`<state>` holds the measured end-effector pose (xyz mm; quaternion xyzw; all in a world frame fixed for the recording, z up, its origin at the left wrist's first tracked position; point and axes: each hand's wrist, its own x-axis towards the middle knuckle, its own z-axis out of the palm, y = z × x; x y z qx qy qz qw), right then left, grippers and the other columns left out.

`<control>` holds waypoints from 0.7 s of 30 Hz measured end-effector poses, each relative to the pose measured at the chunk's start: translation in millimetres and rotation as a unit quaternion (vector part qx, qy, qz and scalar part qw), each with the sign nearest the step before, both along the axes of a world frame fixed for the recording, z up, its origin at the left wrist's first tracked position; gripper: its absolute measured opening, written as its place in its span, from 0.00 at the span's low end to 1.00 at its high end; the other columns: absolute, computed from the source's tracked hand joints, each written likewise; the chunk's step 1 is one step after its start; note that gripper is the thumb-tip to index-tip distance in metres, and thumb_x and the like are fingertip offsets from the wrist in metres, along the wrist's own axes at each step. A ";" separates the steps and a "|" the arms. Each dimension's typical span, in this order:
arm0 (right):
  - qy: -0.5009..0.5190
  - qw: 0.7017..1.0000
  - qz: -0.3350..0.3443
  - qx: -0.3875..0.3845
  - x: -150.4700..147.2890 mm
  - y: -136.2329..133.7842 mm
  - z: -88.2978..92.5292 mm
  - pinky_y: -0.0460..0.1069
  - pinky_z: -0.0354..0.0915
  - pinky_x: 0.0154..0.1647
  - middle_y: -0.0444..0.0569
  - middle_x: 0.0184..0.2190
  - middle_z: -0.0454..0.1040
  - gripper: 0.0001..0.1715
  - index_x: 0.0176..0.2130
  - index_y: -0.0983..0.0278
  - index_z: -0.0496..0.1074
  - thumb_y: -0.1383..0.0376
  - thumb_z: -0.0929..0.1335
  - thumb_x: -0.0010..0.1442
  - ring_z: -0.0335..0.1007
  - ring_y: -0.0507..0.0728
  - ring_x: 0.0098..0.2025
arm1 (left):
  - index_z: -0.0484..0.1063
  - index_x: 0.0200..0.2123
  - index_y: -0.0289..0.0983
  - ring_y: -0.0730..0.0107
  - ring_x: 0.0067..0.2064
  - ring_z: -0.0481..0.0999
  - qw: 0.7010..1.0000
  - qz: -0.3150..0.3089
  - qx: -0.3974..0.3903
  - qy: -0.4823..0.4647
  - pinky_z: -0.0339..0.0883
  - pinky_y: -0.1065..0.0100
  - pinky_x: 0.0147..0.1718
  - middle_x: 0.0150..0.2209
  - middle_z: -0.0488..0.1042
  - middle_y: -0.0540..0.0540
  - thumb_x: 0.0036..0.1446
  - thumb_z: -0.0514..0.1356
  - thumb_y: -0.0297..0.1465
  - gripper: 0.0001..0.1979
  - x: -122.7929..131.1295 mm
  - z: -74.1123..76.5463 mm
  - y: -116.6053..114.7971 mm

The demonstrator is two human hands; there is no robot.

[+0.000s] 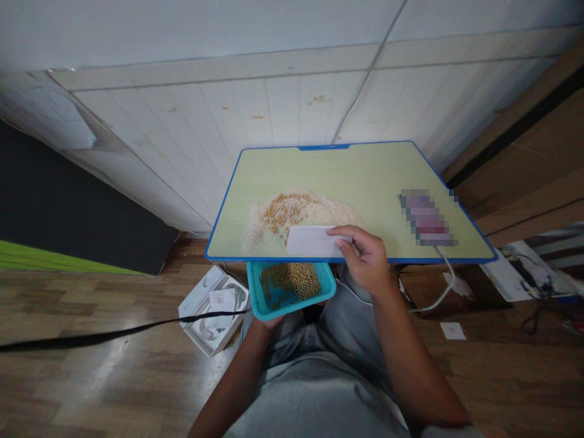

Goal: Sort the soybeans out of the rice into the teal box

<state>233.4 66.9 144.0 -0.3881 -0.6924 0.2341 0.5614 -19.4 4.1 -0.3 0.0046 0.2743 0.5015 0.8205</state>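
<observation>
My right hand [365, 252] grips a flat white rectangular card [312, 241] between thumb and fingers, low over the front edge of the green tabletop [365, 167]. Behind the card lies a heap of rice [335, 211], with soybeans [283, 210] spread through its left part. Just below the table edge, my left hand [274, 322] supports a teal plastic basket [269, 314] from underneath; its fingers are mostly hidden. Many round tan beans [294, 281] lie inside the basket.
A pixelated phone-like object [426, 219] with a white cable [449, 286] lies at the table's right. An open white box [212, 316] stands on the floor to the left. A black strap [123, 333] crosses the lower left. Behind the table rises a white wall [237, 115].
</observation>
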 end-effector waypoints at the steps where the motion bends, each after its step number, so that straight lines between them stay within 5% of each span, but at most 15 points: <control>1: 0.008 1.000 -0.018 0.004 1.0 -0.3 -0.4 0.54 0.79 0.48 0.48 0.43 0.88 0.11 0.45 0.57 0.85 0.61 0.69 0.72 0.86 0.60 0.45 | 0.87 0.54 0.54 0.53 0.80 0.60 1.000 0.011 -0.011 0.009 0.55 0.47 0.78 0.60 0.86 0.52 0.73 0.49 0.49 0.26 -1.0 -1.3 -1.5; 7: 0.031 0.992 -0.119 -0.008 12.7 -4.0 -3.2 0.56 0.78 0.48 0.50 0.43 0.88 0.10 0.45 0.58 0.84 0.61 0.71 0.70 0.85 0.63 0.45 | 0.87 0.54 0.54 0.48 0.80 0.60 0.999 0.024 -0.028 0.027 0.57 0.42 0.77 0.62 0.85 0.50 0.72 0.51 0.50 0.25 -6.0 -7.5 -6.0; 21: 0.037 0.990 -0.137 -0.016 14.0 -15.9 -1.2 0.55 0.78 0.41 0.48 0.41 0.88 0.11 0.44 0.57 0.85 0.65 0.70 0.66 0.85 0.62 0.41 | 0.87 0.54 0.55 0.47 0.80 0.59 1.000 0.010 -0.014 0.015 0.57 0.39 0.76 0.62 0.84 0.51 0.72 0.51 0.52 0.26 -3.3 0.0 -6.3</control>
